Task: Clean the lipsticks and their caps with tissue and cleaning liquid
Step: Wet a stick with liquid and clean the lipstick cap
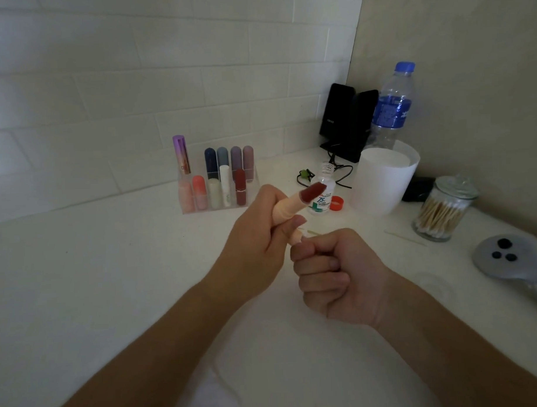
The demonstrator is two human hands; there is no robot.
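Note:
My left hand (256, 231) grips a peach-coloured lipstick tube (287, 210) above the white counter, its dark red stick (314, 192) extended and pointing up to the right. My right hand (333, 277) is curled into a fist and pinches the tube's lower end (296, 237) between thumb and finger. Behind the hands stands a small clear bottle of cleaning liquid (321, 195) with its top off, and its red cap (336, 203) lies beside it. A white roll of tissue (382, 178) stands to the right.
A clear organiser (217, 182) with several capped lipsticks stands at the back wall. At the right are a glass jar of cotton swabs (444, 209), a loose swab (405, 238), a water bottle (391, 107), black speakers (346, 118) with cables, and a grey round object (503, 256).

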